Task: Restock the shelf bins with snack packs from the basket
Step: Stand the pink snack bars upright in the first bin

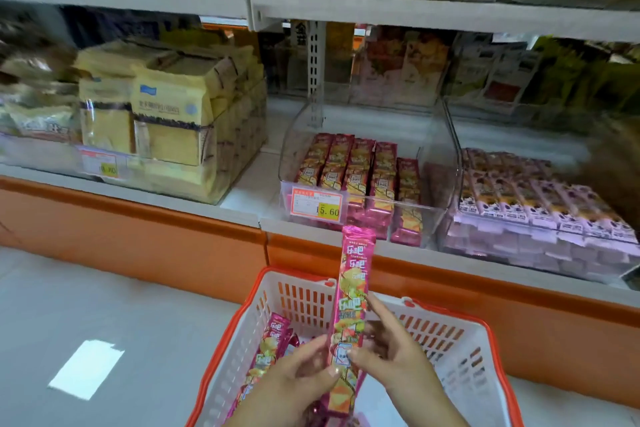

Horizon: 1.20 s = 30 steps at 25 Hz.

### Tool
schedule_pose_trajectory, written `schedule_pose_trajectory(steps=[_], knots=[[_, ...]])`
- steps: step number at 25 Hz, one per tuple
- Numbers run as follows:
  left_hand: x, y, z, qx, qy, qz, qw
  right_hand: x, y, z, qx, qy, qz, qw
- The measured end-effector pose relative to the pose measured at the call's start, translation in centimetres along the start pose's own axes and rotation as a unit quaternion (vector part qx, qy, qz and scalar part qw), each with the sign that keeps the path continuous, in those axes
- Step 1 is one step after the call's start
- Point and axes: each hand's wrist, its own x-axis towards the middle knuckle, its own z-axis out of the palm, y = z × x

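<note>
A long pink snack pack [351,291] stands upright above the white basket [460,350] with the orange rim. My left hand [301,381] grips its lower part from the left, and my right hand [391,347] pinches it from the right with the forefinger stretched along its edge. More pink packs [268,354] lie in the basket at the left. Straight ahead on the shelf sits a clear bin [429,163] partly filled with the same pink packs [360,170], with a price tag [317,206] on its front.
A bin of purple packs [540,194] stands to the right of the pink bin, and a bin of yellow packs [173,121] to the left. An orange shelf base [138,236] runs below. Grey floor [104,305] lies at the left.
</note>
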Motion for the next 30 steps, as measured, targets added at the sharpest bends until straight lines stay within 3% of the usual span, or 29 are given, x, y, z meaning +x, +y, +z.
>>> schedule_pose_trajectory(steps=[2,5,8,11,14,18,23,27,30], knots=[[-0.3,3.0,-0.5,0.006,0.026,0.038,0.999,-0.7,-3.3,0.0,-0.031,0.012,-0.046,0.998],[-0.4,7.9,-2.2,0.029,0.154,0.171,0.973,-0.8,-9.2,-0.5,-0.049,0.061,-0.127,0.989],[1.3,12.7,-4.6,0.141,0.288,0.281,0.905,1.9,-16.0,-2.2,-0.128,0.144,-0.210,0.958],[4.4,16.4,-6.7,0.266,0.357,0.311,0.840,6.7,-20.7,-4.5,-0.235,0.235,-0.206,0.921],[7.6,17.4,-8.1,0.255,0.343,0.297,0.854,11.0,-21.8,-5.5,-0.359,0.293,-0.136,0.876],[10.4,16.8,-8.2,0.187,0.346,0.337,0.855,14.6,-19.6,-5.2,-0.510,0.284,-0.024,0.812],[11.5,15.8,-8.6,0.120,0.335,0.372,0.857,16.3,-18.3,-5.4,-0.600,0.275,0.054,0.750],[11.5,15.4,-9.2,0.102,0.305,0.379,0.868,15.6,-17.8,-5.0,-0.585,0.300,0.052,0.752],[11.5,15.3,-9.2,0.094,0.291,0.390,0.868,14.2,-17.3,-4.6,-0.547,0.303,0.019,0.780]])
